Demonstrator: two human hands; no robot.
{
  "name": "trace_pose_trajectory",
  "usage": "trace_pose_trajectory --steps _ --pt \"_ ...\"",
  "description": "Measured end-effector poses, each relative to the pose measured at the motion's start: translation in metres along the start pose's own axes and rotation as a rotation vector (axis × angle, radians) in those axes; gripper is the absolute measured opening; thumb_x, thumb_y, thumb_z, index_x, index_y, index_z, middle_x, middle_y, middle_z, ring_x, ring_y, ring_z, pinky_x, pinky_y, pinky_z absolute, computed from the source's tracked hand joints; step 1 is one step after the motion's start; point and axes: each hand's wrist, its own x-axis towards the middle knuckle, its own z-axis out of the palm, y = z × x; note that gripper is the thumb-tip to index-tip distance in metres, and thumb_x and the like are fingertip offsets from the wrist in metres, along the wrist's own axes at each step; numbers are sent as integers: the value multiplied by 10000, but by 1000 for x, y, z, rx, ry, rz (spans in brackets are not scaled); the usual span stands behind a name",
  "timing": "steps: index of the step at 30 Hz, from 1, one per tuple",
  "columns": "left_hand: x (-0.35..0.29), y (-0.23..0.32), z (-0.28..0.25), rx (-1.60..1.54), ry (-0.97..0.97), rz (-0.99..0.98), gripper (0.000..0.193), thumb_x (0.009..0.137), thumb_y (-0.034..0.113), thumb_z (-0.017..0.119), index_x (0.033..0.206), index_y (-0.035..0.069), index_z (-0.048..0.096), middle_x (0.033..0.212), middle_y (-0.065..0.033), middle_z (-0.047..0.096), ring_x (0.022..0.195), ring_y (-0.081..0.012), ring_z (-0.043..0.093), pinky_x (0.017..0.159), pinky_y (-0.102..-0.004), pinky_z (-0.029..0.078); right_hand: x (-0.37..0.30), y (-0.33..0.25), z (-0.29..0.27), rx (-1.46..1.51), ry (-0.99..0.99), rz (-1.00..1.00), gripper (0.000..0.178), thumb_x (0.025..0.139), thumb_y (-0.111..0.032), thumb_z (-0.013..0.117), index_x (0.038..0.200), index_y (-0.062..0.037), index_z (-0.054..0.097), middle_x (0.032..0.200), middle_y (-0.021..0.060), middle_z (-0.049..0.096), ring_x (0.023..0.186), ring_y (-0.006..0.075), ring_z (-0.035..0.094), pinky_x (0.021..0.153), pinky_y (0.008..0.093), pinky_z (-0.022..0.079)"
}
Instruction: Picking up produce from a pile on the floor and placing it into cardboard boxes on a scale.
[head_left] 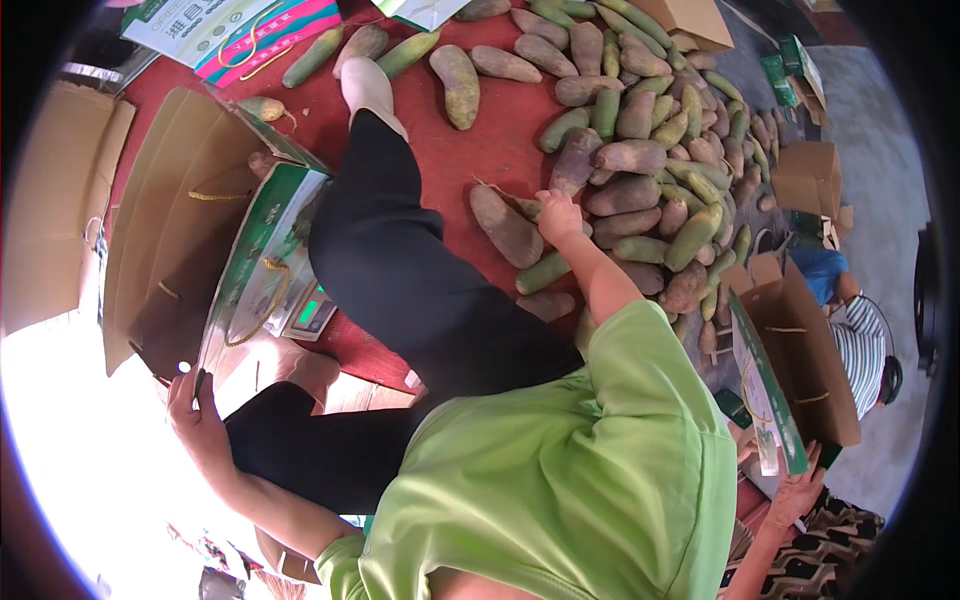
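My right hand [560,218] reaches into a heap of green and purplish radishes [692,235]. Its fingers are closed at the lower end of a purplish radish [577,160]. Beside that hand lie a thick brownish radish [506,226] and a green one [543,272]. At the left, my left hand [200,420] is closed at the near edge of an open green-and-white carton [255,250] with gold cord handles. A thin dark piece shows between its fingers; I cannot tell what it is. The carton tilts beside a scale [310,312] with a lit green display.
My boot [367,88] stands on the red mat [430,155]. More radishes [490,62] lie beyond it, near a printed carton [215,35]. At the right, another person's hand [798,485] touches an open carton [800,350]. A person in a striped shirt [858,345] is behind it.
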Motion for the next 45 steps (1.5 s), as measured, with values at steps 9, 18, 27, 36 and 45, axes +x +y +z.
trace_pose_trajectory --steps 9,18,27,36,45 --pt "-3 19 -2 54 61 -1 200 791 -75 608 966 -2 673 807 -97 624 755 -229 579 727 -318 449 40 -24 33 16 -376 -49 484 827 -63 445 1308 -103 460 1310 117 516 1186 300 499 974 467 422" --pt "3 32 -5 69 61 -47 280 663 -107 616 910 3 691 782 -108 622 761 -262 578 695 -345 464 37 2 57 -134 -346 -176 243 827 -177 539 1055 -131 610 1267 111 525 1199 313 475 930 512 428" --pt "-2 22 -10 55 -3 -64 248 726 -44 611 947 27 699 864 -120 635 821 -286 597 737 -366 476 6 5 20 109 -132 -87 183 853 -261 550 932 -111 618 924 194 644 886 390 615 780 489 485" --pt "-12 21 -11 86 19 -31 246 757 7 575 971 57 686 906 -84 643 897 -280 588 851 -400 442 7 22 -84 1148 157 127 151 956 -185 476 1015 -115 597 980 -14 647 843 109 562 687 260 462" --pt "-13 23 -12 156 19 -46 209 821 54 555 965 91 701 899 -91 648 905 -290 603 985 -480 370 -32 -124 -322 1399 618 -591 170 991 -150 422 1013 -41 550 1149 166 603 1095 252 570 867 373 488"
